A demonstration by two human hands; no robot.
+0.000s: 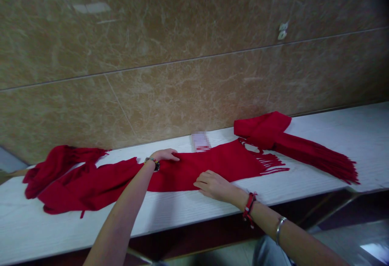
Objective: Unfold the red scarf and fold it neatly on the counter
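Observation:
A red scarf (pixel 194 168) with a fringe at its right end is spread along the white bench top. My left hand (pixel 165 155) rests on its far edge, fingers stretched to the right, a beaded bracelet at the wrist. On the near edge lies my right hand (pixel 214 185), its fingers slightly bent and a little apart against the cloth. The undersides of both hands are hidden. Left of my left hand, another red scarf (pixel 88 189) lies in loose folds. A folded red scarf (pixel 282 136) with a long fringe lies to the right.
Behind the spread scarf, a small pale blurred card or packet (pixel 200 141) sits by the brown marble wall (pixel 182 95). A bunched red scarf (pixel 54 168) lies at the far left. The white bench top (pixel 349 136) has its front edge near my legs. A socket-like fitting (pixel 282 31) is on the wall.

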